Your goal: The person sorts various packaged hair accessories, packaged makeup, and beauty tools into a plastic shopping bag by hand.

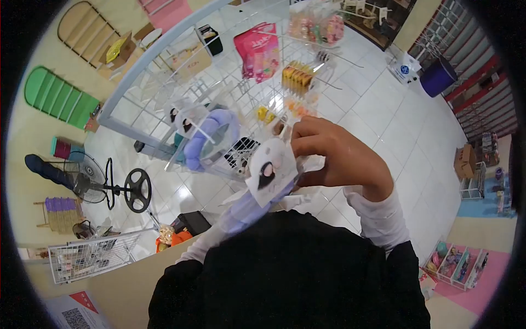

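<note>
My right hand (337,156) is raised in front of my chest, its fingers bent and pressed around the edge of a clear plastic package. That package holds a puffy lavender item (246,211) with a white card (268,171) that has a dark picture on it. My left hand is hidden behind the package; only the white sleeve (205,247) shows. Just beyond, similar lavender packages (211,137) hang on a white wire rack (134,118). A black-and-white patterned item (241,151) hangs beside them.
Pink pouches (257,52) and yellow-orange packets (297,78) hang farther along the rack. A pedestal fan (90,178) and a wire basket (93,255) stand at left. At right are a purple bin (438,77) and a divided tray (457,266).
</note>
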`<state>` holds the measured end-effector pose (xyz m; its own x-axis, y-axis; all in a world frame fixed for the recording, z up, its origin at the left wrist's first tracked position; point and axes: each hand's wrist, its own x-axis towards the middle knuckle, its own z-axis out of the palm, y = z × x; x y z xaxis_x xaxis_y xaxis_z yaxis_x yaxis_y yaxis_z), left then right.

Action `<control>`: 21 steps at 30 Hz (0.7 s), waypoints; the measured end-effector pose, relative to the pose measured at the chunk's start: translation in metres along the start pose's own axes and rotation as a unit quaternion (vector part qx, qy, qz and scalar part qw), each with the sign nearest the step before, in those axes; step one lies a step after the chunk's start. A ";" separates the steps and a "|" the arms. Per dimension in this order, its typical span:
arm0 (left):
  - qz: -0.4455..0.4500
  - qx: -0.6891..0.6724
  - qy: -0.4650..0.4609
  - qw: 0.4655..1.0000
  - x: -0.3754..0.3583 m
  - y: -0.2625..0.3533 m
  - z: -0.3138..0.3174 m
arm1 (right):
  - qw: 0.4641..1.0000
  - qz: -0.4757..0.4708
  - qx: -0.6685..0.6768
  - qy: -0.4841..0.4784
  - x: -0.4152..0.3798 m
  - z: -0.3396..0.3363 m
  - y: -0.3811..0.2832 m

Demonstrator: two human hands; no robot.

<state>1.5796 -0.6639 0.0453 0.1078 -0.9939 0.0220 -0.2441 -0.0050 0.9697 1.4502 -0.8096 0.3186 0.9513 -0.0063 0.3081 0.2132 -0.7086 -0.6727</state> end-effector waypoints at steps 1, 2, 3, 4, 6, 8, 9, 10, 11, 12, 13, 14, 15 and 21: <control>0.002 -0.002 0.002 1.000 0.001 0.003 0.001 | 1.000 -0.007 -0.003 0.011 -0.009 -0.008 0.000; 0.004 -0.002 0.002 1.000 0.002 0.004 0.000 | 1.000 -0.014 -0.004 0.022 -0.018 -0.016 0.000; 0.008 -0.002 0.006 1.000 -0.002 0.011 -0.001 | 0.999 0.038 -0.008 0.016 -0.032 -0.030 -0.002; 0.013 0.003 0.013 1.000 -0.004 0.014 -0.003 | 0.996 0.016 0.019 0.087 -0.050 -0.033 0.008; 0.024 0.003 0.033 0.999 -0.004 0.019 -0.003 | 0.987 0.088 0.001 0.133 -0.088 -0.040 0.022; -0.016 -0.046 0.058 0.997 -0.004 0.028 -0.005 | 0.978 0.155 0.055 0.127 -0.130 -0.029 0.054; -0.060 -0.102 0.073 0.990 -0.004 0.038 -0.005 | 0.978 0.162 0.031 0.127 -0.146 -0.021 0.066; -0.165 -0.241 0.077 0.953 -0.001 0.065 -0.004 | 0.965 0.216 0.072 0.130 -0.163 -0.008 0.080; -0.154 -0.156 0.095 0.971 -0.001 0.057 -0.002 | 0.958 0.248 0.053 0.134 -0.175 0.005 0.089; -0.141 -0.132 0.094 0.977 0.000 0.062 -0.002 | 0.950 0.280 0.036 0.138 -0.183 0.017 0.096; -0.128 -0.107 0.093 0.982 0.001 0.070 -0.002 | 0.948 0.278 0.013 0.154 -0.188 0.028 0.104; -0.115 -0.082 0.091 0.986 0.001 0.079 -0.001 | 0.946 0.277 -0.009 0.171 -0.192 0.039 0.110; -0.121 -0.060 0.078 0.988 0.002 0.086 -0.002 | 0.942 0.276 -0.031 0.188 -0.190 0.046 0.113; -0.053 0.048 0.033 0.997 0.011 0.110 0.010 | 0.952 0.043 -0.256 0.164 -0.157 0.100 0.128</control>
<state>1.5445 -0.6760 0.1500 0.2014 -0.9776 -0.0608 -0.3185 -0.1241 0.9398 1.3506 -0.8293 0.1171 0.8214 -0.2414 0.5167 -0.0796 -0.9457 -0.3152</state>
